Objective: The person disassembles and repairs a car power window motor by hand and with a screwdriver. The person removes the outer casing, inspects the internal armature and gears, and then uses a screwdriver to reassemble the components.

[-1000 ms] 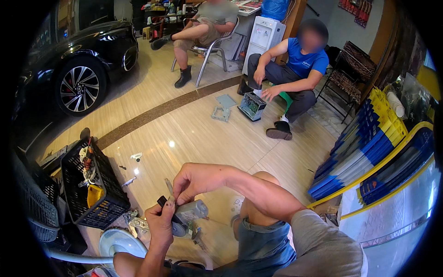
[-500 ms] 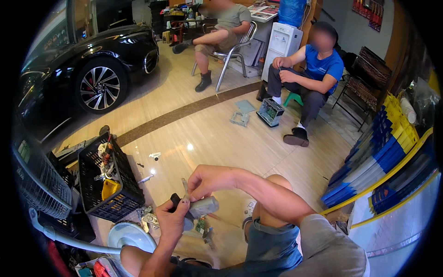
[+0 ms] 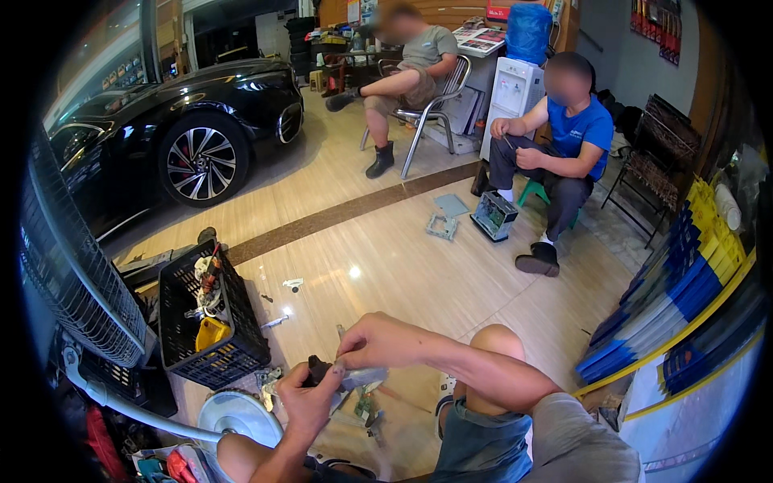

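Observation:
My left hand (image 3: 307, 396) is closed around a grey, motor-like part (image 3: 367, 377) with a black end (image 3: 319, 369) between thumb and fingers. Right against it, my right hand (image 3: 380, 341) pinches a slim, pale strip or tool (image 3: 341, 331), whose upper tip sticks up past the fingers. Its exact kind is too small to make out. Both hands meet above the floor in front of my knees, and my right hand hides part of the grey part. Below them lies a green circuit board (image 3: 366, 409) among loose pieces.
A black crate (image 3: 216, 366) of parts stands at left, beside a fan (image 3: 88, 249) with a round pale base (image 3: 240, 419). Across the floor sit two people, an opened metal-cased device (image 3: 493, 216) near one. A black car (image 3: 185, 129) is far left; packets (image 3: 668, 298) line the right.
My view has shifted, so the room sits lower and further right. Both hands stay together; the grey part has turned and is more hidden behind my right hand.

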`<state>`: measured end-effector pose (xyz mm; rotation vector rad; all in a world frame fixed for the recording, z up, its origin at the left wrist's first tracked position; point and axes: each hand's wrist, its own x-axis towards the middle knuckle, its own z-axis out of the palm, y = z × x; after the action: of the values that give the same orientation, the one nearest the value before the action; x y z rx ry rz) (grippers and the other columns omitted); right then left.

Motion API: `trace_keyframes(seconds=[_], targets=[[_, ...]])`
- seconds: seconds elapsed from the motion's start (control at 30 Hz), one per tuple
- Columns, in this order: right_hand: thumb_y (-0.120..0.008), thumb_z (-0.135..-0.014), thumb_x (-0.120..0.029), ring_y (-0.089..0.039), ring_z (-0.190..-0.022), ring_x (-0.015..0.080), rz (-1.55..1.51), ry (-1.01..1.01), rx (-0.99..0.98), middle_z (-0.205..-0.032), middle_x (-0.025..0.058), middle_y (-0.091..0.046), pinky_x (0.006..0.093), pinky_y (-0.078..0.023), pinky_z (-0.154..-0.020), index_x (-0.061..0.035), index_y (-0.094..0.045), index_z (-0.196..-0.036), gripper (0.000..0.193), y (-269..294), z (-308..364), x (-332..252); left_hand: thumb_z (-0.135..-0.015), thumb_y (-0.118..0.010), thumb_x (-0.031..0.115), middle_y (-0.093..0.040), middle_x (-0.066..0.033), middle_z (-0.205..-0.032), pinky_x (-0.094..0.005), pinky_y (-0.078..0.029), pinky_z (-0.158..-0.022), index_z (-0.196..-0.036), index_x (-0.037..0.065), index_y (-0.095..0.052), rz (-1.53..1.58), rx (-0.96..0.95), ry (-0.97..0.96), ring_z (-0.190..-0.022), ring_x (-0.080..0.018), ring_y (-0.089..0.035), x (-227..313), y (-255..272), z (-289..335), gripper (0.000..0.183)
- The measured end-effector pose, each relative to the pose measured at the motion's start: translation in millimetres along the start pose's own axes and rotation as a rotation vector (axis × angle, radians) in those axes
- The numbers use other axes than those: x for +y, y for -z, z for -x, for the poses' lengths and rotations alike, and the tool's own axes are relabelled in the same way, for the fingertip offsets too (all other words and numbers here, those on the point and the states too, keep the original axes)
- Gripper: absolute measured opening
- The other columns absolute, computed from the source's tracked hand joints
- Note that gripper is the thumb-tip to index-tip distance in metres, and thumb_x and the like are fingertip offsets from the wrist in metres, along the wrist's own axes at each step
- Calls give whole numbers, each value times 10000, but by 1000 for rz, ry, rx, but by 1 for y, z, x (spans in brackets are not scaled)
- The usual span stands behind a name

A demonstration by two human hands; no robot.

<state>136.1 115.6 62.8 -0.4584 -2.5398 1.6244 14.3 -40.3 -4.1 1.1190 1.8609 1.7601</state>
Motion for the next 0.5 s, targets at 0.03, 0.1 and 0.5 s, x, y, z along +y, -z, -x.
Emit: trace_keyframes(seconds=[0.03,0.1,0.5], targets=[[-706,-808,-207,-649,-685,170,-20,16,13,-752,113,-704,321,-503,-645,2,-728,-875,220,-1,0,1,-774,-789,136,-520,11,-557,-250,-356,-469,-634,-7,-564,20,16,-19,-546,-46,-432,0,-1,0,301],[-703,-810,-210,-651,-687,174,-1,28,15,-757,117,-704,324,-503,-646,-2,-729,-877,220,-1,0,-1,-800,-762,124,-537,28,-593,-236,-361,-487,-652,6,-570,-8,1,-46,-564,-39,-442,-5,4,0,269],[-687,-867,-167,-641,-760,116,-30,86,-3,-835,82,-707,274,-502,-703,2,-708,-962,196,0,-1,-3,-792,-743,74,-574,17,-626,-229,-406,-519,-691,-5,-594,-119,23,-191,-578,-46,-496,9,10,-5,196]])
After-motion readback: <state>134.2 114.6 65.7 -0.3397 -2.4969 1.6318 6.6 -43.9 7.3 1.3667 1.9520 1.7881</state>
